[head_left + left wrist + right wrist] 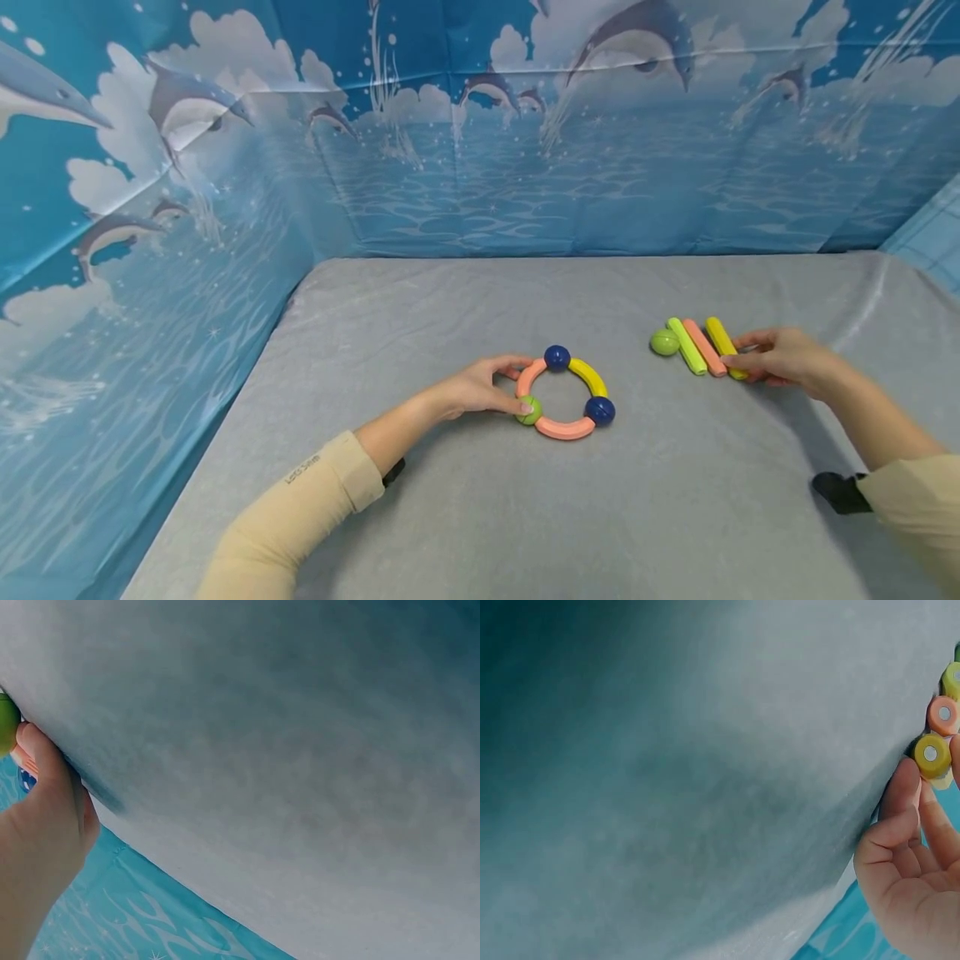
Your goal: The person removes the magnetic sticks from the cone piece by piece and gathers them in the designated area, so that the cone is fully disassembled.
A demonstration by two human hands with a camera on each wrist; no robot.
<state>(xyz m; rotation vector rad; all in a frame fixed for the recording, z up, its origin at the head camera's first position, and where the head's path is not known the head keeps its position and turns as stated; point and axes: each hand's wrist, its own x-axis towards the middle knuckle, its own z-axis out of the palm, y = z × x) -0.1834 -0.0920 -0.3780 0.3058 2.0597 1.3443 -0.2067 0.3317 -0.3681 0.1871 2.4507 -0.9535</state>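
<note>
On the grey cloth lies a ring of curved magnetic rods and balls, among them a yellow curved rod (589, 377), a salmon curved rod (566, 429) and two dark blue balls. My left hand (480, 387) grips the ring's left side, thumb on its green ball (530, 410) and fingers by another salmon rod (528, 379). To the right, my right hand (787, 362) pinches a straight yellow rod (722, 337) near its lower end. In the right wrist view, that yellow rod (931, 755) shows a metal disc in its end.
Left of the yellow rod lie a straight salmon rod (703, 347), a lime-green rod (686, 345) and a loose green ball (664, 342). A blue curtain with dolphins (495, 183) borders the grey cloth (480, 500) at the back and left.
</note>
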